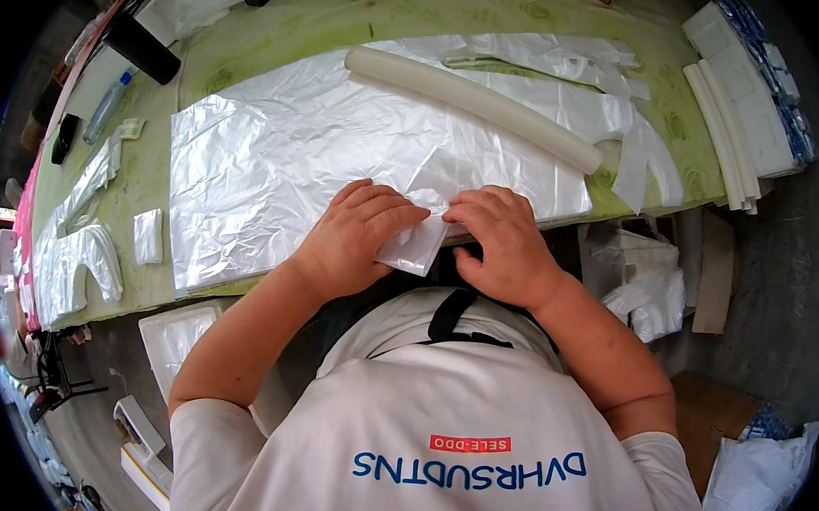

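Note:
A small folded piece of clear plastic film (pixel 417 247) is at the table's front edge, between my two hands. My left hand (pixel 359 233) is closed on its left side, with the thumb across the top. The curled fingers of my right hand (pixel 505 241) pinch its upper right corner, and the right thumb sits lower, apart from it. Under and beyond the hands lies a wide, wrinkled stack of silvery-clear plastic sheets (pixel 245 168). Across the far side of this stack rests a long off-white tube (pixel 477 106), slanting down to the right.
A small folded plastic packet (pixel 148 236) and a handle-shaped plastic piece (pixel 76 265) lie left on the green tablecloth (pixel 218 76). Farther left are a black cylinder (pixel 142 50) and a bottle (pixel 108 108). White rolls (pixel 720 135) stand at the right edge. Below right hangs white plastic (pixel 649 287).

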Demonstrator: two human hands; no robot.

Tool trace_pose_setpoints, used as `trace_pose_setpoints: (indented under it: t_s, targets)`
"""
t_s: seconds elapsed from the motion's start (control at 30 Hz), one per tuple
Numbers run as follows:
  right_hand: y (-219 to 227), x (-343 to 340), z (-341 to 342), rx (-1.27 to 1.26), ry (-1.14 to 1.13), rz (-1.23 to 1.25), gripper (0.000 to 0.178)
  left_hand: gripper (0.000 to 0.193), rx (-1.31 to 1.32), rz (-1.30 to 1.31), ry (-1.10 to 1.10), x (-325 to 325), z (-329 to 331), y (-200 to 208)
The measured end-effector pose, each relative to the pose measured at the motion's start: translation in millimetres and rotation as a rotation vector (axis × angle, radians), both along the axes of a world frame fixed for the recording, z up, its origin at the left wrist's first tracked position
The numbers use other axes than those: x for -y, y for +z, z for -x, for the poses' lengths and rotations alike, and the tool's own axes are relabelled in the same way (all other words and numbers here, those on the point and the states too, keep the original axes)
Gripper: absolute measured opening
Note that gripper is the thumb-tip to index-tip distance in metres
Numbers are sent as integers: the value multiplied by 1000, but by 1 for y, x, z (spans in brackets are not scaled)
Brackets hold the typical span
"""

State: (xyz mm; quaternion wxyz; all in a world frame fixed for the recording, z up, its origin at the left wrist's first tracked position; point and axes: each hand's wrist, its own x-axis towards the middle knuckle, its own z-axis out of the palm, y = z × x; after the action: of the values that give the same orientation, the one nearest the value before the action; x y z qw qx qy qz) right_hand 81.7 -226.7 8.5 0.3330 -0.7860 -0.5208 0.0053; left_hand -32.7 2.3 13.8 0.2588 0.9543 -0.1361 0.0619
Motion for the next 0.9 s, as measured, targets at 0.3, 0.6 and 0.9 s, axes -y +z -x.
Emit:
trace_pose_setpoints:
  t_s: [0.3, 0.6, 0.9]
  targets:
    - [-15, -8, -2, 63, -59, -21, 20, 58, -28, 110, 50, -13, -11, 7]
    - [-17, -10, -5, -35, -135, -55, 14, 13, -11, 154, 231, 0, -19, -12]
    - [-15, -19, -1, 87, -307, 11, 13, 39, 53, 277, 471, 20, -33, -22]
